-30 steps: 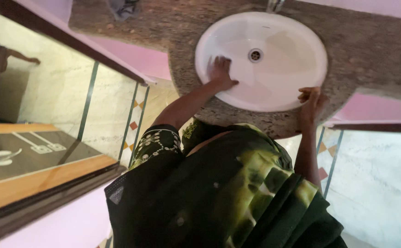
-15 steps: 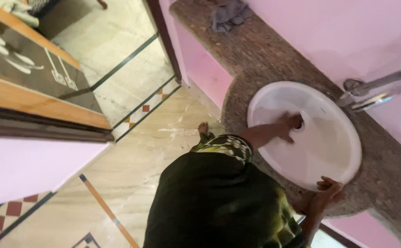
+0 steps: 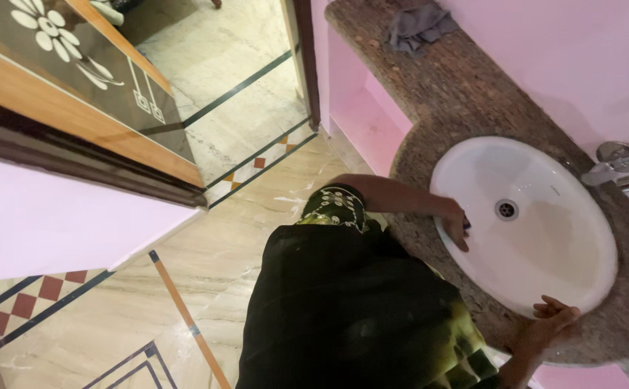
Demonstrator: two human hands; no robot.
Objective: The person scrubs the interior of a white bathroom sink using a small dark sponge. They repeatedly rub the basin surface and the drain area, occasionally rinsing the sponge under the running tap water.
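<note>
A white oval sink (image 3: 545, 238) with a metal drain (image 3: 506, 209) is set in a speckled stone counter (image 3: 458, 94). My left hand (image 3: 455, 222) presses on the basin's inner wall at the rim nearest me, fingers curled; a small dark spot shows at the fingertips, and I cannot tell whether the hand holds anything. My right hand (image 3: 554, 319) rests on the sink's rim and the counter edge at the lower right, fingers apart, holding nothing. My dark green garment fills the lower middle of the view.
A chrome tap (image 3: 628, 169) sticks out from the pink wall over the sink. A grey cloth (image 3: 417, 25) lies crumpled at the counter's far end. A wooden door frame (image 3: 76, 151) and a marble floor with inlaid lines lie to the left.
My left hand has drawn back from the drain to the basin's near rim. The view has swung to the right. My right hand stays on the rim.
</note>
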